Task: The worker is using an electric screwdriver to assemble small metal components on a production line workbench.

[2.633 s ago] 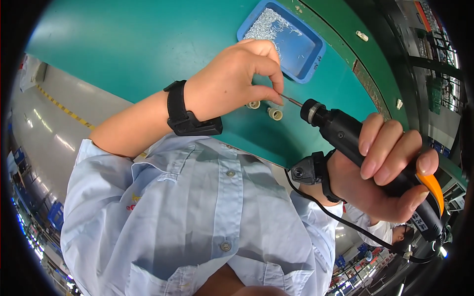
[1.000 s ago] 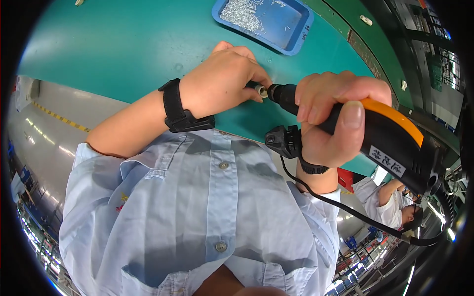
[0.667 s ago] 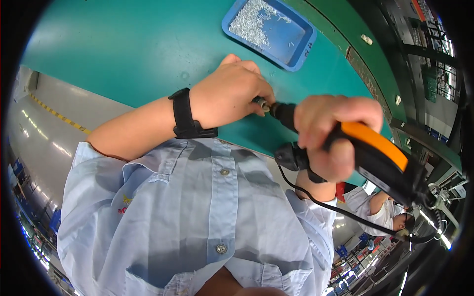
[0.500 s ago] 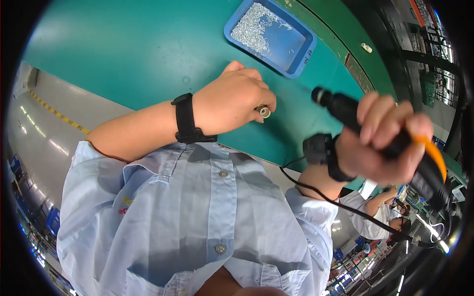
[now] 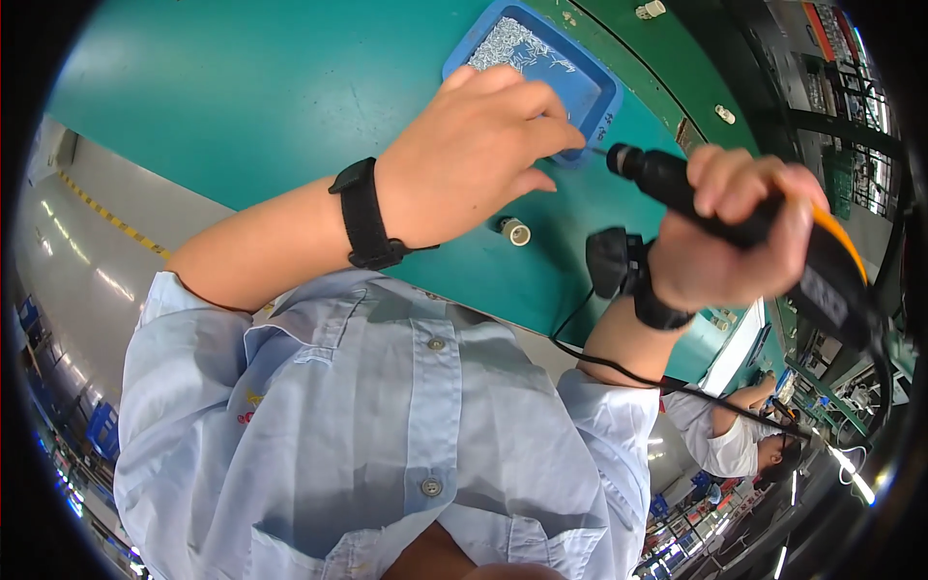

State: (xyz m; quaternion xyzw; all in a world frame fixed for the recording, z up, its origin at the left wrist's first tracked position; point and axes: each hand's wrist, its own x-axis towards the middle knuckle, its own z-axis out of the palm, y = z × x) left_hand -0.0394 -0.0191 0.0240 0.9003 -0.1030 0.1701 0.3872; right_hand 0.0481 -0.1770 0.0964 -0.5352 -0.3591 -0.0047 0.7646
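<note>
My right hand (image 5: 739, 227), slightly blurred, is wrapped round a black and orange electric screwdriver (image 5: 667, 179), its thin bit pointing left. My left hand (image 5: 488, 145) reaches over the lower edge of a blue tray (image 5: 604, 101) that holds many small silvery pins or screws (image 5: 503, 48). Its index fingertip is at the end of the bit, and the thumb stands apart below. Whether a tiny piece sits at that fingertip cannot be made out. A small cream cylindrical fitting (image 5: 516, 232) with a metal-lined opening lies on the green table (image 5: 261, 97) below my left hand.
Two more cream fittings (image 5: 651, 10) (image 5: 725, 114) rest on the green ledge beyond the tray. A black cable (image 5: 619, 372) runs from the device at my right wrist. Another person (image 5: 720, 435) sits at a bench at the lower right.
My left hand has let go of the cream fitting, leaving it on the table, and moved up and right to the tray and bit. The screwdriver has shifted slightly left.
</note>
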